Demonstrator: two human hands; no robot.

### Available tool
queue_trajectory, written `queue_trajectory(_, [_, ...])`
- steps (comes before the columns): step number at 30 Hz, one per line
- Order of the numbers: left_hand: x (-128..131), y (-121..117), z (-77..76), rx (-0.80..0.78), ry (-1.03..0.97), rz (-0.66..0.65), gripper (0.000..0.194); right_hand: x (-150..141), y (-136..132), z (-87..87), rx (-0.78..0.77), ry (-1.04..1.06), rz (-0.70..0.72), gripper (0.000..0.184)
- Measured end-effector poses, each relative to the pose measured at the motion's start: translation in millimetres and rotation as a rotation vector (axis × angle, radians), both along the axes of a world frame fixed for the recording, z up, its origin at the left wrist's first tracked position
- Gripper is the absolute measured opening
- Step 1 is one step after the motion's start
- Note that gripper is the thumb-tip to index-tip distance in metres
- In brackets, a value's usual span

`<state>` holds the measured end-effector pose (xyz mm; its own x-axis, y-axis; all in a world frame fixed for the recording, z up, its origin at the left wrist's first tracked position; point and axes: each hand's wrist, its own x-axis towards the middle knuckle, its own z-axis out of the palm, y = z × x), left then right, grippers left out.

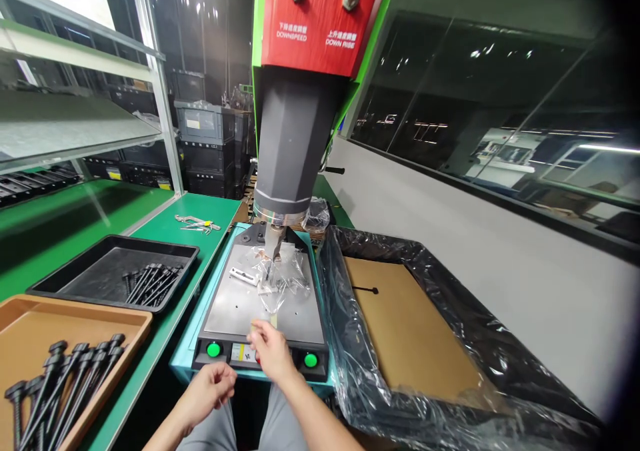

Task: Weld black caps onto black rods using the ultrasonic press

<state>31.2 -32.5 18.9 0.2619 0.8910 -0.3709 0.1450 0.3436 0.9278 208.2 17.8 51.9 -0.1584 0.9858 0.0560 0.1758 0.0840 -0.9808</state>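
Note:
My right hand (pixel 270 350) rests on the front edge of the press machine's metal plate (pixel 235 301), fingers pinched on a small pale piece. My left hand (pixel 209 386) hangs loosely curled below the control panel, near the left green button (pixel 213 350), with nothing seen in it. A second green button (pixel 311 360) sits at the right. Under the grey press head (pixel 290 151) and its horn lies crumpled clear plastic film (pixel 277 274) with a small white part (pixel 244 276) beside it.
A black tray (pixel 75 274) holds several black rods (pixel 153 283). A brown tray (pixel 30 321) at lower left holds several more (pixel 60 378). A plastic-lined box (pixel 350 371) with a cardboard bottom stands to the right. Metal tools (pixel 197 223) lie on the green bench.

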Motion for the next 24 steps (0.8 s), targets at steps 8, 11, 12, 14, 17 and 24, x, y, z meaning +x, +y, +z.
queue_trajectory(8, [0,-10,-3.9,0.002,-0.048,0.003,0.06,-52,86,0.9,0.246,-0.14,-0.179,0.037])
queue_trajectory(11, [-6,-14,-10.2,-0.006,-0.065,0.023,0.059,-42,101,0.5,0.268,-0.153,-0.39,0.034])
queue_trajectory(12, [-7,-16,-12.2,-0.015,-0.069,0.03,0.059,-36,103,1.9,0.277,-0.153,-0.44,0.036])
queue_trajectory(14, [-9,-18,-15.7,-0.037,-0.078,0.04,0.059,-25,105,7.3,0.332,-0.171,-0.54,0.039])
queue_trajectory(17, [-9,-19,-18.5,-0.052,-0.098,0.03,0.059,-11,111,21.5,0.486,-0.259,-0.676,0.042])
queue_trajectory(24, [-4,-20,-21.3,-0.032,-0.141,0.016,0.058,7,154,61.7,0.443,-0.385,-0.54,0.036])
